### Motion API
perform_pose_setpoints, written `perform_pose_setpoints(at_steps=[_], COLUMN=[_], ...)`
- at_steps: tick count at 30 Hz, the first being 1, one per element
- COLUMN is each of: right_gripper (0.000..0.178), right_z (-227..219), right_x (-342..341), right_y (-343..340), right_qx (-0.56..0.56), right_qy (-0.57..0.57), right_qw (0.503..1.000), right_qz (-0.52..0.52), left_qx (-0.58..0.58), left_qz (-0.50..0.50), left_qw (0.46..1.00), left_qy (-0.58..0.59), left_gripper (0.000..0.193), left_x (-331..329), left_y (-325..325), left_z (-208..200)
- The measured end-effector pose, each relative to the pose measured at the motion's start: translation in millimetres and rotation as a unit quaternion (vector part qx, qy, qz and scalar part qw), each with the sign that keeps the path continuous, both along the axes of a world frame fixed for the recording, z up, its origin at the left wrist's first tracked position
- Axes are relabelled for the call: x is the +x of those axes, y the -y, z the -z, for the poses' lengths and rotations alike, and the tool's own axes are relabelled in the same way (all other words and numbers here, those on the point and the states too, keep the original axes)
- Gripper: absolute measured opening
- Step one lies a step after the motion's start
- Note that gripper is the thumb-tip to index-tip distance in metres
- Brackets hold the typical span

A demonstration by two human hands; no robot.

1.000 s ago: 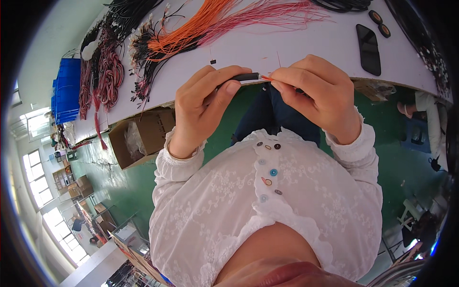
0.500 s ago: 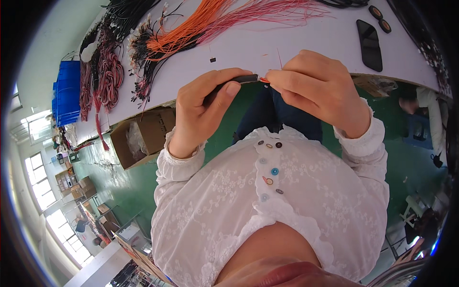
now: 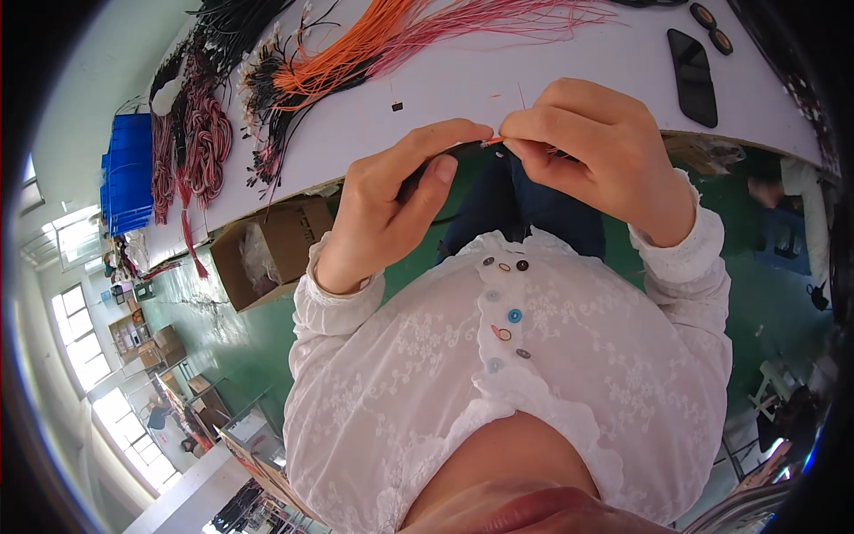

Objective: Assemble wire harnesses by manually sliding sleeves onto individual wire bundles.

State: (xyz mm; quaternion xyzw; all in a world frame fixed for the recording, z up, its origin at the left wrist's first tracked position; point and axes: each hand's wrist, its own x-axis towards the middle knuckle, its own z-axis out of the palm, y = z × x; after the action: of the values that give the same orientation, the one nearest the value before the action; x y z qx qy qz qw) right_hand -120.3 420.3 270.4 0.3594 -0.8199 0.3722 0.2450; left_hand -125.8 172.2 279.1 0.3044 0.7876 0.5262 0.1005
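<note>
My left hand [image 3: 387, 200] is closed round a black tube [image 3: 464, 148], its thumb and index finger along the tube's right end. Short orange-red wires [image 3: 495, 141] come out of that end. My right hand [image 3: 600, 151] pinches these wires between thumb and fingertips, close beside the left index finger. A thin red wire [image 3: 522, 96] sticks up above the right fingers. Both hands are raised at the near edge of the white table [image 3: 587, 58]. The inside of the tube is hidden.
Orange wires [image 3: 356, 53] and pink-red wires [image 3: 498, 25] lie across the table's far side. A small black connector [image 3: 397, 107] rests ahead of my left hand. A phone [image 3: 692, 78] lies at right. A cardboard box [image 3: 298, 233] and blue crates [image 3: 126, 178] stand left.
My left hand has moved slightly right and its index finger now reaches over the tube's end. My right hand has shifted up a little, and the gap between the hands has narrowed.
</note>
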Motion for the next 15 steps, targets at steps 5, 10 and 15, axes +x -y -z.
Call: perform_pose_setpoints(at_steps=[5,10,15], right_gripper=[0.026,0.022,0.014], right_z=[1,0,0], right_x=[0,3,3], right_y=[4,7,10], right_qx=[-0.026,-0.050,-0.096], right_qy=[0.000,0.054,0.170], right_qw=[0.999,0.997,0.980], right_qz=[-0.019,-0.016,-0.037], left_qx=[0.062,0.079,0.014], left_qz=[0.000,-0.070,-0.099], left_qw=[0.998,0.992,0.973], left_qy=[0.016,-0.063,-0.207], left_gripper=[0.024,0.023,0.025], left_x=[-2,-1,0], left_y=[-8,-12,-16], left_z=[10,18,15])
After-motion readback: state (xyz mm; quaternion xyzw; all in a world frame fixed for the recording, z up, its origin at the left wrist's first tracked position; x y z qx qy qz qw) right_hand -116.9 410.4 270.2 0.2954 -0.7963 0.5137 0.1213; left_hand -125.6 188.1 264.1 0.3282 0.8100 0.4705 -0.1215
